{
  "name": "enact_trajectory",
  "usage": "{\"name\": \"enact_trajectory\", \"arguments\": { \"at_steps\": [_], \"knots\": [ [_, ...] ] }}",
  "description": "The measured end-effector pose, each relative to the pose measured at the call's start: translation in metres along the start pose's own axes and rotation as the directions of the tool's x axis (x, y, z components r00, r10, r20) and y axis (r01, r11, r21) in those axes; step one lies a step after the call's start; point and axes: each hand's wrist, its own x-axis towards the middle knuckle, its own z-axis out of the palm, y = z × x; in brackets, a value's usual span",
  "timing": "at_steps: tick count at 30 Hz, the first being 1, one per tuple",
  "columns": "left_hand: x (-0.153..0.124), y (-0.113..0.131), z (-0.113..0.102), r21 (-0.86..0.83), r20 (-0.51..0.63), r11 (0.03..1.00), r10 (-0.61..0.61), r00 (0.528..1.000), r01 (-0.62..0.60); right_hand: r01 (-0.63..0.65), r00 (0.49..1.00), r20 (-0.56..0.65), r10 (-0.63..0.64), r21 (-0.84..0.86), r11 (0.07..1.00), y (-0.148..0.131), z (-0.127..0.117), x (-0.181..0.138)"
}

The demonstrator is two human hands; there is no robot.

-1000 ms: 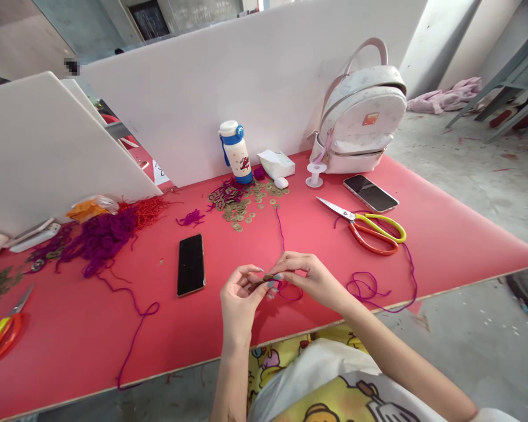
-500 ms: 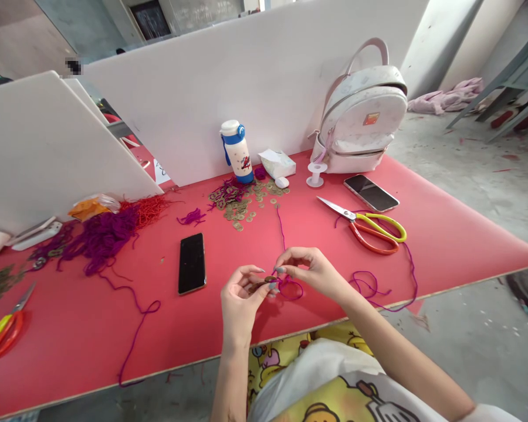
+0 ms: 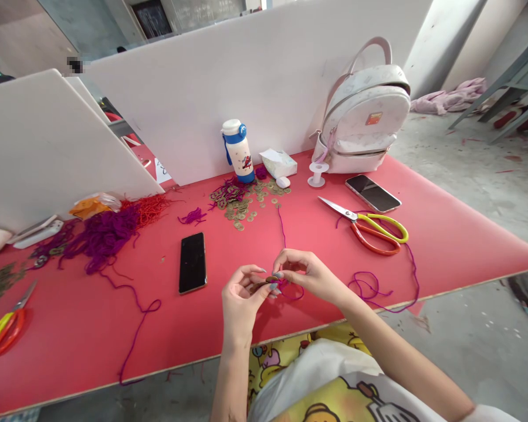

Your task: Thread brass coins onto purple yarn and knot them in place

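Observation:
Between the fingers of my left hand [image 3: 243,299] are a few brass-coloured coins [image 3: 271,279], pinched near the table's front edge. My right hand [image 3: 310,274] is closed at the fingertips on a purple cord [image 3: 295,297] right beside the coins. The cord makes a loop below my right fingers, and one end [image 3: 282,225] runs away across the table. How it passes through the coins is hidden by my fingers. Farther back lies a pile of similar coins [image 3: 237,210] with purple cord among them.
Scissors [image 3: 381,231] and a phone [image 3: 373,193] lie to the right, before a white backpack [image 3: 365,129]. A bottle [image 3: 239,152] and spool [image 3: 317,174] stand at the back. Left are another phone [image 3: 192,262], purple cords [image 3: 108,237] and more scissors [image 3: 6,331].
My right fingertips have shifted slightly left toward the coins, and the cord loop beneath them looks a little different. My left hand keeps its pinch.

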Motion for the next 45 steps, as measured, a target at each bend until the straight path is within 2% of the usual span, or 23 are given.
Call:
{"name": "enact_trajectory", "arguments": {
  "at_steps": [11, 16, 23, 27, 35, 39, 42, 45],
  "knots": [
    [0.003, -0.001, -0.001, -0.018, -0.006, 1.0, 0.005, 1.0, -0.005, 0.17, 0.985, -0.021, -0.173, -0.109, 0.979, 0.0, 0.001, -0.005],
    [0.004, -0.005, -0.002, -0.004, -0.044, 0.999, 0.036, 0.998, -0.036, 0.133, 0.989, -0.058, -0.136, -0.051, 0.99, -0.001, 0.007, -0.012],
    [0.003, -0.009, -0.002, 0.073, -0.029, 0.994, 0.079, 0.996, -0.077, 0.087, 0.989, -0.125, -0.083, 0.031, 0.996, 0.0, 0.02, -0.013],
    [0.0, -0.009, 0.0, 0.138, -0.034, 0.983, 0.129, 0.991, -0.123, 0.08, 0.979, -0.191, -0.074, 0.024, 0.997, 0.004, 0.024, -0.009],
    [-0.005, -0.01, 0.0, 0.258, -0.049, 0.95, 0.196, 0.979, -0.177, 0.097, 0.973, -0.212, -0.094, 0.003, 0.995, 0.005, 0.028, -0.005],
    [-0.004, -0.011, -0.002, 0.214, -0.046, 0.966, 0.162, 0.986, -0.148, 0.125, 0.94, -0.308, -0.145, -0.085, 0.989, 0.006, 0.023, -0.003],
    [-0.003, -0.01, -0.005, 0.212, -0.052, 0.968, 0.149, 0.988, -0.135, 0.123, 0.912, -0.383, -0.145, -0.082, 0.989, 0.006, 0.013, -0.002],
    [-0.002, -0.011, -0.008, 0.213, -0.058, 0.969, 0.141, 0.988, -0.126, 0.107, 0.914, -0.384, -0.129, -0.077, 0.991, 0.004, 0.002, -0.003]
  ]
}}
